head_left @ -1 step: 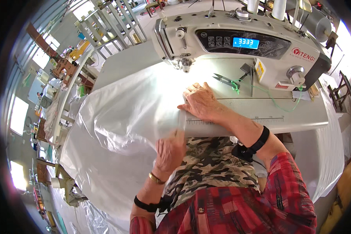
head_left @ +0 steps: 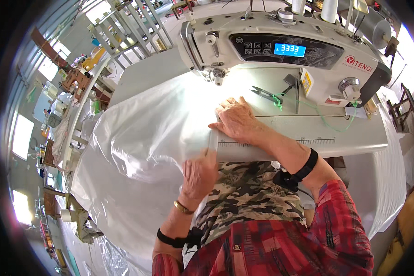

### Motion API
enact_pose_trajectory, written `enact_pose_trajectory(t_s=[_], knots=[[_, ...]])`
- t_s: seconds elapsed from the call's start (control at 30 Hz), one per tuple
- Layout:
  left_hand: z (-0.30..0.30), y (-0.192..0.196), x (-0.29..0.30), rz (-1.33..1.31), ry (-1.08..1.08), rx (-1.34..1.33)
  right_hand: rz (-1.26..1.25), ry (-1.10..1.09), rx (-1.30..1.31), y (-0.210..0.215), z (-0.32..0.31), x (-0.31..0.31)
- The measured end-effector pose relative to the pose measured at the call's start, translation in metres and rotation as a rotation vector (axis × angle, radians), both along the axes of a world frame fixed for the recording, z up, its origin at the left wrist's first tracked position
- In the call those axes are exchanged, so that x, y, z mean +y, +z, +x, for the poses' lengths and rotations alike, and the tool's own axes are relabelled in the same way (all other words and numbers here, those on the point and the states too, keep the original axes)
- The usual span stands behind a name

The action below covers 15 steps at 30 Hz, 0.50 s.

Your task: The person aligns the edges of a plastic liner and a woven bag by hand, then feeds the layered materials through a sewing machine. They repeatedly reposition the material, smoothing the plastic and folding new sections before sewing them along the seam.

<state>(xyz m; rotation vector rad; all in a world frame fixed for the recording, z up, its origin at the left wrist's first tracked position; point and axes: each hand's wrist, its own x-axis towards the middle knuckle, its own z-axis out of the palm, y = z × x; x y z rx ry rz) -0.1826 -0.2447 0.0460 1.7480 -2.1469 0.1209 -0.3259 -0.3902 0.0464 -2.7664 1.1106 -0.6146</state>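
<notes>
Barely anything has moved: over the counter's (head_left: 368,137) left part and front edge drapes the sheet (head_left: 140,147), right hand (head_left: 237,118) lying flat, fingers slightly spread, at its border; the left hand (head_left: 200,175), minutely shifted, curls there, too blurred to tell a pinch. Straightening that border seems in hand; next calls for keeping it flat.

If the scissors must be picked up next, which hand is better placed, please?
Probably the right hand: it lies close to the scissors, while the left hand is farther away, low at the sheet edge.
</notes>
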Motion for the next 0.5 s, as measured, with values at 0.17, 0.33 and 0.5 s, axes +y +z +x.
enact_pose_trajectory(t_s=[0.17,0.33,0.5], knots=[[0.002,0.003,-0.052,-0.097,-0.065,-0.007,0.075,0.009,0.003,-0.001,0.002,-0.003],[0.002,0.004,-0.104,-0.127,-0.059,-0.072,0.03,-0.034,0.045,-0.003,0.003,-0.009],[0.006,0.022,-0.118,0.239,0.082,0.146,0.07,0.011,0.111,-0.004,-0.001,-0.013]])
